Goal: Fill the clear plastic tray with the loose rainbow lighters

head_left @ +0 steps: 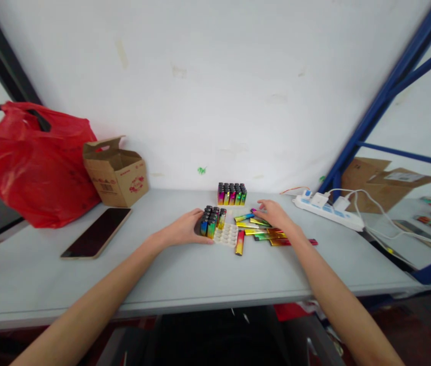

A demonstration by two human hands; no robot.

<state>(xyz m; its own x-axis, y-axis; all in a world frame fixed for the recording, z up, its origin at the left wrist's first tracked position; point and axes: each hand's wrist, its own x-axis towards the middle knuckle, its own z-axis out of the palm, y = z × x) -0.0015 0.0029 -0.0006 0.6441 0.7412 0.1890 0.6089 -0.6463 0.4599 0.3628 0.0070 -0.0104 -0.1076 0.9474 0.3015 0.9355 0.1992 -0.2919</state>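
The left hand [187,229] rests against the white tray [226,235] of upright lighters [211,221]; right of the tray, the right hand [274,216] touches loose lighters [263,231] on the desk [184,274].

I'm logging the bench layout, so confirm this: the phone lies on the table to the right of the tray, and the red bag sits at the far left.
Not quite. In the head view the phone lies to the left of the tray, not the right, in front of the cardboard box. The red bag does sit at the far left.
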